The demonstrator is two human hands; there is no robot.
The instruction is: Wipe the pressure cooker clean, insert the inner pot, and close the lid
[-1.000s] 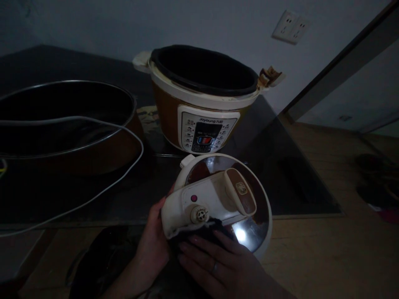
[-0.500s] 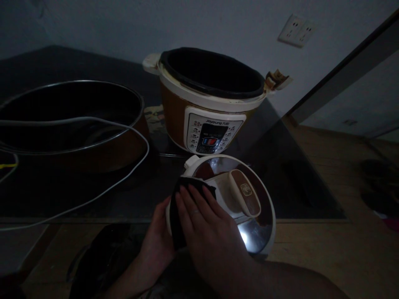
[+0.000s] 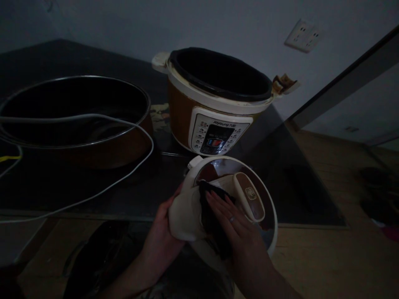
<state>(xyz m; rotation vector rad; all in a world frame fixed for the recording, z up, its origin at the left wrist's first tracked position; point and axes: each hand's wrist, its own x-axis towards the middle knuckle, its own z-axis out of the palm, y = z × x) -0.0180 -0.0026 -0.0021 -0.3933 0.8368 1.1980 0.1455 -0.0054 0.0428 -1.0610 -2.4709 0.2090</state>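
A pressure cooker lid (image 3: pixel 183 216) with a cream rim, a shiny top and a brown-topped handle (image 3: pixel 250 195) is tilted near the counter's front edge. My left hand (image 3: pixel 163 236) grips its left side, the fingers partly hidden beneath it. Pressed against the lid's top, left of the handle, is a black cloth (image 3: pixel 215 220). My right hand (image 3: pixel 235 228), with a ring on one finger, holds this cloth, its fingers close together over it. Behind the lid stands the lidless brown and cream electric pressure cooker (image 3: pixel 182 112), its dark inner pot showing.
On the left sits a wide dark pot (image 3: pixel 124 145), with a white cable (image 3: pixel 137 166) running across it and along the black counter (image 3: pixel 102 182). A wall socket (image 3: pixel 302 36) is at upper right. Wooden floor (image 3: pixel 314 265) lies beyond the counter's right edge.
My right hand and the cloth have moved right, from the lid's left rim toward the handle, uncovering the cream left part. My left hand still grips the lid.
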